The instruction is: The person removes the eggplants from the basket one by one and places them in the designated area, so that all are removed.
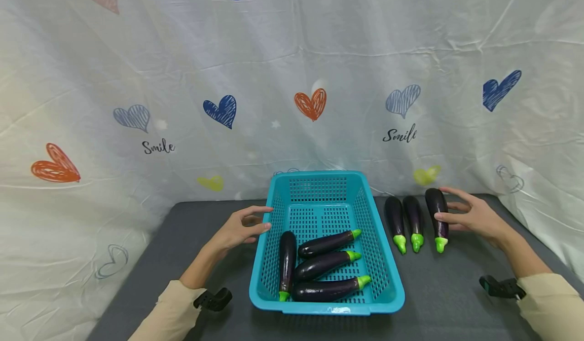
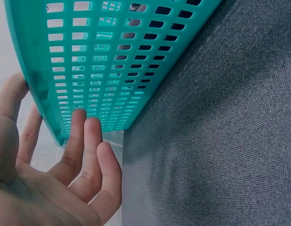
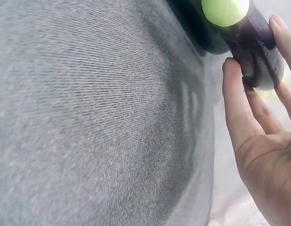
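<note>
My right hand [image 1: 474, 217] holds a dark purple eggplant [image 1: 435, 206] with a green stem end, thumb on one side and fingers on the other. In the right wrist view, this eggplant [image 3: 258, 52] is between the thumb and fingers. Left of it, two more eggplants [image 1: 394, 217] lie side by side on the table. My left hand [image 1: 242, 228] rests at the left rim of a blue plastic basket [image 1: 395, 293]. In the left wrist view, loosely bent fingers [image 2: 77, 136] lie at the basket's perforated outer wall. Several eggplants [image 1: 326, 242] lie inside the basket.
A dark grey cloth covers the table [image 1: 449, 300]. Behind it hangs a white curtain [image 1: 274, 72] printed with hearts and the word Smile, close to the basket's far end. Black bands with small devices [image 1: 213, 299] are on both wrists.
</note>
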